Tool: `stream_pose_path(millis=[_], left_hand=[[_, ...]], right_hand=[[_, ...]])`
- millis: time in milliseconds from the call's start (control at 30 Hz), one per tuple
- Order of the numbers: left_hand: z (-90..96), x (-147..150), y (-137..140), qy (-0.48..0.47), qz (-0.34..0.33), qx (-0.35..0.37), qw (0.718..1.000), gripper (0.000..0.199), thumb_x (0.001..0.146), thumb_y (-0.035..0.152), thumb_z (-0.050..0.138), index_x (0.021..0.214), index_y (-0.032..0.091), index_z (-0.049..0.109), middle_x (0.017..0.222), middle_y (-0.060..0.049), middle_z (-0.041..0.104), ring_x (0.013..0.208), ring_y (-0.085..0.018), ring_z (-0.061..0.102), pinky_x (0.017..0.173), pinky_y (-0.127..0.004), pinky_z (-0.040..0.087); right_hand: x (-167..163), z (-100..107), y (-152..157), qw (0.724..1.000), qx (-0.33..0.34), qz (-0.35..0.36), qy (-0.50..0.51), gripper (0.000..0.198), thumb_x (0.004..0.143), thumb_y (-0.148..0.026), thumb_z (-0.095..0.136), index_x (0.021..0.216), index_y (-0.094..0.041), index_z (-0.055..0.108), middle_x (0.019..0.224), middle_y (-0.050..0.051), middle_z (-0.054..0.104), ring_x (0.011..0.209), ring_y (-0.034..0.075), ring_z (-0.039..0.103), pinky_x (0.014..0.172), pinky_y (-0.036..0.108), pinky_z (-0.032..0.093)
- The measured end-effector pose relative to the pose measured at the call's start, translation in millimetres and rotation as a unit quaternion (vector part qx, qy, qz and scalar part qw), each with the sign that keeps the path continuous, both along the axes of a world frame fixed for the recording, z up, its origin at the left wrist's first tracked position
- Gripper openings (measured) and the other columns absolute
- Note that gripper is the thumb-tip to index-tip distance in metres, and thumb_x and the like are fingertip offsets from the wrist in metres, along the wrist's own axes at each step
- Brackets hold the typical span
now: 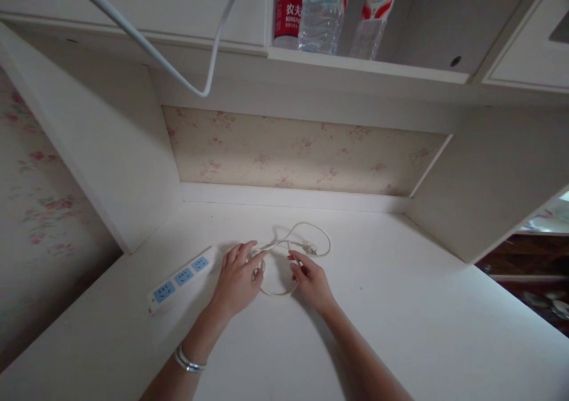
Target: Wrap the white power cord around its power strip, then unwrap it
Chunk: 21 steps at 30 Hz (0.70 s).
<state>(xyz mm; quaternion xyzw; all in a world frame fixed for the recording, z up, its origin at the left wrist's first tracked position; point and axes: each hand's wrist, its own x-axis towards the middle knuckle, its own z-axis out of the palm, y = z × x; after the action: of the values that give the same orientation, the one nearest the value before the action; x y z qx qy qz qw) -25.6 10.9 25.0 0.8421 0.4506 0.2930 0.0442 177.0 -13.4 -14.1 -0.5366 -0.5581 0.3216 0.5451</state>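
A white power strip with blue socket faces lies at a slant on the white desktop, left of my hands. Its thin white power cord runs in loose loops between my hands, and the plug rests inside a loop beyond my right hand. My left hand, with silver bangles at the wrist, is curved over the cord, bunched strands showing between thumb and index finger. Thumb and fingertips of my right hand are closed on the loop's right side; part of the cord is hidden behind them.
Above the desktop hangs a white cabinet whose open shelf holds plastic bottles. A pale cable dangles at the upper left. White side panels and a floral-papered back wall enclose the desktop.
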Motion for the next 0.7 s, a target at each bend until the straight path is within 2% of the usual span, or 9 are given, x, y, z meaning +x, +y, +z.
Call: stream_pose_path(millis=[33, 100, 200, 233, 300, 400, 533, 600, 700], left_hand=[[-2.3, -3.7, 3.8, 0.008, 0.005, -0.007, 1.0, 0.044, 0.077, 0.015, 0.055, 0.118, 0.029, 0.058, 0.132, -0.005, 0.048, 0.121, -0.027, 0.037, 0.102, -0.046, 0.031], [-6.6, -9.9, 8.9, 0.031, -0.03, -0.034, 0.998, 0.046, 0.074, 0.011, 0.056, 0.115, 0.03, 0.059, 0.133, -0.003, 0.047, 0.125, -0.025, 0.035, 0.105, -0.045, 0.029], [-9.2, -13.6, 10.0, 0.035, -0.081, -0.059, 0.994, 0.045, 0.073, 0.007, 0.054, 0.11, 0.03, 0.061, 0.13, -0.001, 0.05, 0.125, -0.021, 0.037, 0.104, -0.04, 0.031], [-8.8, -13.8, 9.6, 0.031, -0.086, -0.06, 0.994, 0.043, 0.074, 0.007, 0.053, 0.109, 0.03, 0.061, 0.127, -0.002, 0.053, 0.122, -0.021, 0.04, 0.103, -0.038, 0.033], [-6.8, -13.8, 9.4, 0.024, -0.086, -0.058, 0.994, 0.04, 0.076, 0.006, 0.051, 0.106, 0.029, 0.062, 0.117, -0.002, 0.058, 0.114, -0.019, 0.047, 0.098, -0.035, 0.036], [-4.6, -15.4, 11.9, 0.025, -0.064, -0.057, 0.996, 0.038, 0.078, 0.003, 0.049, 0.103, 0.028, 0.064, 0.102, -0.002, 0.063, 0.101, -0.018, 0.053, 0.092, -0.031, 0.039], [-5.7, -18.4, 16.1, 0.012, -0.025, -0.053, 0.998, 0.034, 0.081, 0.013, 0.053, 0.109, 0.029, 0.064, 0.099, -0.003, 0.065, 0.099, -0.019, 0.054, 0.088, -0.03, 0.04], [-6.9, -18.2, 16.6, -0.003, -0.001, -0.059, 0.998, 0.032, 0.083, 0.02, 0.054, 0.112, 0.03, 0.063, 0.096, -0.003, 0.065, 0.096, -0.019, 0.056, 0.084, -0.029, 0.041], [-8.3, -15.8, 16.0, -0.024, 0.037, -0.062, 0.997, 0.032, 0.085, 0.028, 0.052, 0.116, 0.03, 0.061, 0.092, -0.003, 0.065, 0.087, -0.017, 0.058, 0.075, -0.025, 0.042]], right_hand=[[3.2, 1.7, -0.2, 1.0, 0.004, -0.008, 0.017, 0.035, 0.078, -0.037, 0.057, 0.112, -0.026, 0.063, 0.103, 0.004, 0.066, 0.056, 0.011, 0.056, 0.056, 0.026, 0.046], [8.6, 6.2, -1.2, 0.999, 0.017, -0.022, 0.033, 0.033, 0.079, -0.036, 0.058, 0.109, -0.025, 0.064, 0.098, 0.004, 0.067, 0.056, 0.011, 0.056, 0.056, 0.026, 0.046], [12.6, 13.5, -3.3, 0.997, 0.033, -0.029, 0.066, 0.026, 0.08, -0.034, 0.058, 0.102, -0.023, 0.066, 0.075, 0.001, 0.067, 0.057, 0.012, 0.055, 0.057, 0.026, 0.044], [13.0, 15.6, -4.1, 0.995, 0.036, -0.025, 0.092, 0.024, 0.08, -0.033, 0.059, 0.101, -0.023, 0.067, 0.074, 0.001, 0.066, 0.057, 0.012, 0.055, 0.058, 0.026, 0.043], [13.6, 19.3, -6.1, 0.985, 0.04, -0.007, 0.166, 0.022, 0.078, -0.031, 0.063, 0.098, -0.024, 0.067, 0.084, 0.002, 0.068, 0.056, 0.011, 0.055, 0.056, 0.026, 0.042], [15.8, 25.1, -11.9, 0.957, 0.034, 0.046, 0.283, 0.02, 0.072, -0.026, 0.068, 0.092, -0.026, 0.068, 0.094, 0.002, 0.068, 0.053, 0.009, 0.054, 0.053, 0.026, 0.039], [24.6, 35.1, -22.5, 0.906, 0.016, 0.147, 0.398, 0.015, 0.066, -0.017, 0.071, 0.074, -0.03, 0.069, 0.068, -0.004, 0.065, 0.051, 0.009, 0.051, 0.063, 0.031, 0.042], [30.8, 39.6, -25.5, 0.882, 0.023, 0.154, 0.445, 0.018, 0.063, -0.015, 0.071, 0.069, -0.031, 0.067, 0.062, -0.006, 0.06, 0.051, 0.008, 0.048, 0.069, 0.034, 0.042], [40.2, 43.2, -25.3, 0.859, 0.049, 0.11, 0.497, 0.023, 0.061, -0.012, 0.068, 0.07, -0.034, 0.066, 0.066, -0.007, 0.06, 0.053, 0.008, 0.046, 0.068, 0.034, 0.042]])
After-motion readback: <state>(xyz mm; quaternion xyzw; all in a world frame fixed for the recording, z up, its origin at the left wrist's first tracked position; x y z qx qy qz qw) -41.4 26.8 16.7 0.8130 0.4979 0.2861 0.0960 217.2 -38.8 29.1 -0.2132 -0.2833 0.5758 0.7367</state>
